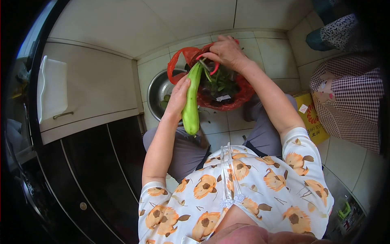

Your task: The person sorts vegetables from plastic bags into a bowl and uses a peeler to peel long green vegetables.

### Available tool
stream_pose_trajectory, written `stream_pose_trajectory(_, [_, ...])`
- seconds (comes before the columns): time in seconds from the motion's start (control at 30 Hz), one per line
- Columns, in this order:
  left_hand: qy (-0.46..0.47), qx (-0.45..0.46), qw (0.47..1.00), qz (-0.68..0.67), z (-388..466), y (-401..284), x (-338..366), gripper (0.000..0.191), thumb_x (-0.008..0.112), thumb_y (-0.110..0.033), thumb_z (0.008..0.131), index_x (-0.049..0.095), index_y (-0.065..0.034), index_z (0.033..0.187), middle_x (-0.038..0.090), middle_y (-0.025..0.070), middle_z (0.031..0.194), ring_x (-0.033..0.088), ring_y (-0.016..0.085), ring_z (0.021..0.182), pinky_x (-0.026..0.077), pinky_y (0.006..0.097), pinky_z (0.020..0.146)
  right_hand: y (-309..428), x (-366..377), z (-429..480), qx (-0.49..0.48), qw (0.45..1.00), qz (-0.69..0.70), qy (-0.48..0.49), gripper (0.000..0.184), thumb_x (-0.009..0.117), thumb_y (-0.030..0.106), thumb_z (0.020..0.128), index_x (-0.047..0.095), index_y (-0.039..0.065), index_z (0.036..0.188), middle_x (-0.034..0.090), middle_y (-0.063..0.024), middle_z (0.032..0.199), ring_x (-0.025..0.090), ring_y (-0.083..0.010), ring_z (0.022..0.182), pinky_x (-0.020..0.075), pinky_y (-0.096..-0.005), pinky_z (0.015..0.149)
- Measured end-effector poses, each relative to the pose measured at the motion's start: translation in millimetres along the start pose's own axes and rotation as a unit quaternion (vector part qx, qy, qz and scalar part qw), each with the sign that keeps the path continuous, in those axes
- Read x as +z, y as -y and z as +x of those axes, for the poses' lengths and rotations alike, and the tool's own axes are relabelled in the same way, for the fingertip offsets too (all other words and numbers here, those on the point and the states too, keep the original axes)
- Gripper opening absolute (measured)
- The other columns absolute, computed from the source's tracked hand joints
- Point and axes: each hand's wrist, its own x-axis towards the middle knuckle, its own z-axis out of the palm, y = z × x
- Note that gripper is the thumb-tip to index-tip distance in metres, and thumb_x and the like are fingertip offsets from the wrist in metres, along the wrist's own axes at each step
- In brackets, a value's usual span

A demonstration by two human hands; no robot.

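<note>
My left hand [178, 99] is closed around a long pale-green gourd [191, 113], held over the floor before me. My right hand [227, 53] grips red-handled scissors [215, 67], whose blades meet the stem end of the gourd. Beneath my right hand lies a red plastic bag [210, 104] with green leaves [224, 82] and a small white label in it. To the left of the bag, a round stainless-steel basin [152, 105] holds some green pieces; my left hand and the gourd hide part of it.
White cabinets [91, 82] with a white plastic holder [53, 88] line the left side. At the right a yellow box [310, 113] stands by a checked cloth [350, 97]. Small scraps lie on the tiled floor [216, 122] between my legs.
</note>
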Motion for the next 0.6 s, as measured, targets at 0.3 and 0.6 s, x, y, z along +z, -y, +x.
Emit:
stream_pose_trajectory(0.3, [0.015,0.007,1.000,0.014,4.5,4.8,-0.3,0.045,0.048,-0.035,0.096,0.049,-0.0085,0.132,0.061,0.0016,0.095,0.057,0.012,0.069,0.048,0.0275,0.060,-35.4,10.5,-3.2,0.068,0.997,-0.019,-0.005,0.036,0.064,0.043,0.083,0.068,0.011,0.069,0.061,-0.0061,0.068,0.055,-0.0284,0.076,0.0447,-0.0402,0.071])
stream_pose_trajectory(0.6, [0.014,-0.078,0.988,-0.131,9.3,-3.6,3.3,0.041,0.045,-0.044,0.096,0.052,-0.0102,0.118,0.060,0.0089,0.084,0.059,0.017,0.058,0.053,0.0313,0.051,-31.2,-8.6,-0.1,0.013,0.996,0.028,-0.082,0.034,0.066,0.039,0.082,0.063,0.010,0.065,0.059,-0.0040,0.063,0.054,-0.0256,0.071,0.0437,-0.0385,0.064])
